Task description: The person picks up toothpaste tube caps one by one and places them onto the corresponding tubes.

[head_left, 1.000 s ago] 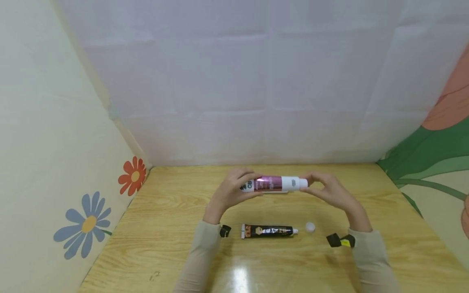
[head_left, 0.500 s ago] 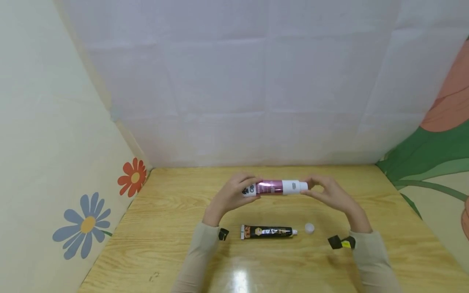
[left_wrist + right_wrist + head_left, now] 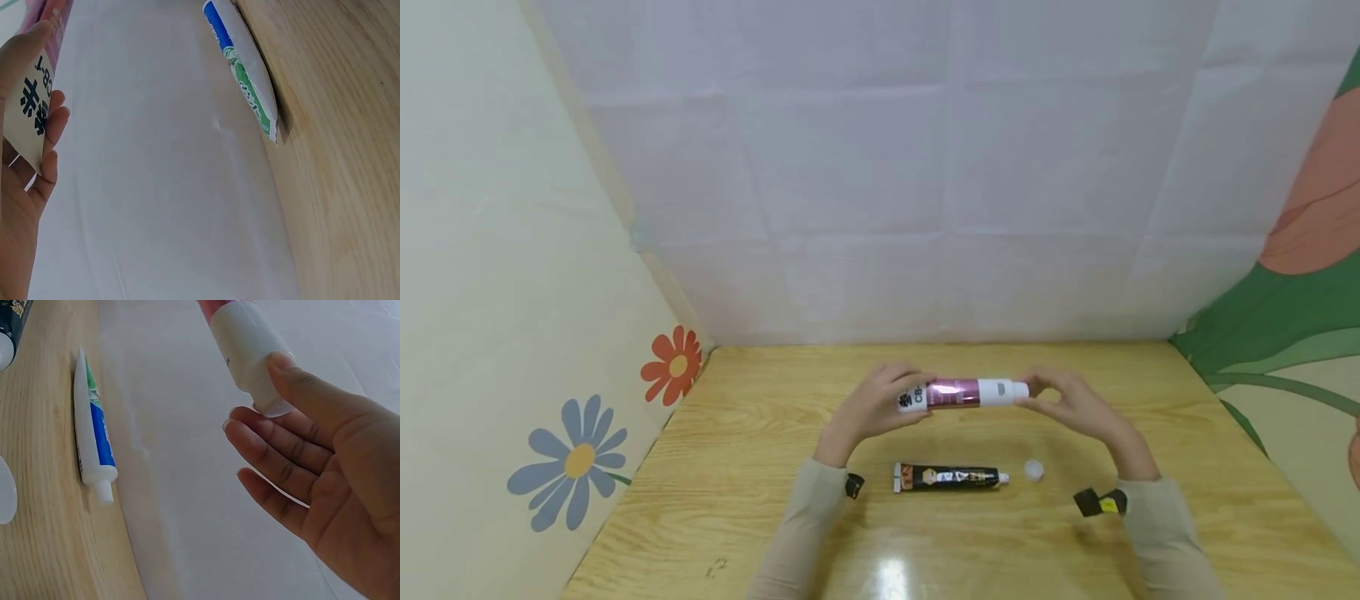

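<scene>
A pink and white toothpaste tube [image 3: 953, 393] is held level above the table, its printed end to the left. My left hand [image 3: 876, 407] grips that flat end, thumb on one face and fingers on the other in the left wrist view. My right hand [image 3: 1075, 406] pinches the white cap [image 3: 269, 397] at the other end between thumb and fingers. Below lies a black toothpaste tube [image 3: 951, 477], its narrow white nozzle pointing right. Just beyond that nozzle rests a loose white round cap [image 3: 1033, 471], apart from it.
A white, blue and green toothpaste tube [image 3: 97, 434] lies on the table [image 3: 760, 492] near the white back wall [image 3: 940, 283]; the held tube hides it in the head view. Black straps [image 3: 1101, 502] hang at the wrists. Side walls carry painted flowers [image 3: 580, 461].
Both hands and the pink tube have shifted slightly lower in the head view. The white tube's edge behind it is now covered. The black tube and loose cap stay put.
</scene>
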Demonstrator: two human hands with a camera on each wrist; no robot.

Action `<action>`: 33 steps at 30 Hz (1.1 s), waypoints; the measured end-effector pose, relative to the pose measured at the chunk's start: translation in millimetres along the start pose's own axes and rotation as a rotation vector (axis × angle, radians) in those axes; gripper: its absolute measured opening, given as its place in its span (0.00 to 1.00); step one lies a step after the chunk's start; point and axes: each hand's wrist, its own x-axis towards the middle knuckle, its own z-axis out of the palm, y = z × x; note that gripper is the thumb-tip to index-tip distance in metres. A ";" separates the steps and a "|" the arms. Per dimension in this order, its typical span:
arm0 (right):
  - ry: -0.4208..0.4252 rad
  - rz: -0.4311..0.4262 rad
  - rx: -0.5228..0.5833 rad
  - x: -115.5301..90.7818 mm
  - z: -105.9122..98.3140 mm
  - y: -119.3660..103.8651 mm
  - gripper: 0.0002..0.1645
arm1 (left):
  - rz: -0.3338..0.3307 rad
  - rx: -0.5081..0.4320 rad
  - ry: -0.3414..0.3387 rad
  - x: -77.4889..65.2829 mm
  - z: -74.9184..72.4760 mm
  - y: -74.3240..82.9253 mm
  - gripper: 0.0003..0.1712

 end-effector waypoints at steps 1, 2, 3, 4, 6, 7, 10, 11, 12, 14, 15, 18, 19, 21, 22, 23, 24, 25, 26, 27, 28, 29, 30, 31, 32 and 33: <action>-0.002 -0.001 0.002 -0.1 0.7 0.5 0.13 | -0.003 0.001 -0.004 -0.9 0.3 -0.2 0.33; -0.003 -0.001 0.002 -0.3 1.4 0.9 0.13 | -0.008 0.002 -0.008 -1.9 0.8 -0.6 0.33; -0.005 -0.001 0.005 -0.4 2.0 1.3 0.14 | -0.011 0.002 -0.013 -2.7 1.2 -0.9 0.33; -0.006 -0.001 0.007 -0.6 2.4 2.5 0.14 | -0.018 0.001 -0.019 -3.1 1.6 -1.2 0.33; -0.009 0.006 0.011 -0.9 3.1 4.6 0.14 | -0.029 -0.004 -0.030 -4.0 2.6 -1.8 0.33; -0.012 0.013 0.015 -1.0 3.5 5.2 0.14 | -0.035 -0.009 -0.035 -4.4 3.1 -2.1 0.32; -0.024 0.031 0.002 -1.4 4.9 6.8 0.14 | -0.051 -0.023 -0.048 -5.4 4.0 -2.4 0.31; -0.027 0.036 -0.004 -1.6 5.3 6.2 0.14 | -0.052 -0.024 -0.049 -5.8 4.3 -2.5 0.31; -0.030 0.040 -0.009 -1.7 5.4 5.0 0.14 | -0.052 -0.023 -0.052 -6.1 4.6 -2.6 0.31; -0.032 0.042 -0.020 -1.6 4.7 -1.0 0.13 | -0.048 -0.020 -0.052 -6.6 5.2 -2.9 0.31; -0.034 0.039 -0.023 -1.4 3.4 -5.6 0.13 | -0.044 -0.019 -0.051 -6.9 5.5 -3.1 0.32; -0.038 0.038 -0.026 -0.9 -0.9 -18.5 0.13 | -0.028 -0.023 -0.044 -7.0 7.3 -4.6 0.32; -0.041 0.035 -0.025 -0.7 -1.7 -21.6 0.12 | -0.022 -0.028 -0.040 -7.5 7.7 -5.1 0.32; -0.046 0.031 -0.011 -1.0 -0.7 -19.5 0.12 | -0.008 -0.039 -0.035 -8.7 8.7 -5.9 0.33; -0.048 0.033 -0.004 -1.6 0.8 -14.2 0.12 | -0.001 -0.044 -0.032 -9.0 9.4 -6.5 0.33; -0.049 0.034 0.004 -2.2 2.4 -8.1 0.12 | 0.007 -0.047 -0.031 -9.1 10.2 -7.0 0.33; -0.056 0.038 0.010 -2.6 2.3 -7.5 0.12 | 0.015 -0.050 -0.030 -9.4 11.2 -7.4 0.33; -0.058 0.037 0.015 -2.9 2.6 -6.3 0.12 | 0.022 -0.051 -0.030 -9.6 12.0 -7.7 0.34; -0.062 0.040 0.016 -3.4 3.3 -4.4 0.12 | 0.027 -0.052 -0.031 -10.0 12.9 -8.0 0.34; -0.064 0.043 0.013 -4.0 4.5 -1.0 0.13 | 0.032 -0.050 -0.034 -10.3 13.8 -8.4 0.33; -0.068 0.051 0.012 -4.5 4.6 0.0 0.13 | 0.032 -0.050 -0.038 -10.5 14.4 -8.5 0.33; -0.068 0.053 0.012 -4.9 5.0 0.6 0.13 | 0.033 -0.051 -0.040 -10.6 15.1 -8.6 0.33; -0.069 0.055 0.006 -5.4 5.2 1.0 0.13 | 0.031 -0.052 -0.043 -10.9 15.7 -8.6 0.33; -0.068 0.056 0.000 -6.2 7.4 7.2 0.13 | 0.029 -0.053 -0.046 -11.0 15.9 -8.4 0.33; -0.068 0.062 -0.003 -7.1 9.2 12.8 0.13 | 0.028 -0.054 -0.049 -11.3 16.3 -8.4 0.33; -0.069 0.066 -0.002 -7.9 10.4 17.3 0.13 | 0.025 -0.058 -0.052 -11.6 16.7 -8.4 0.33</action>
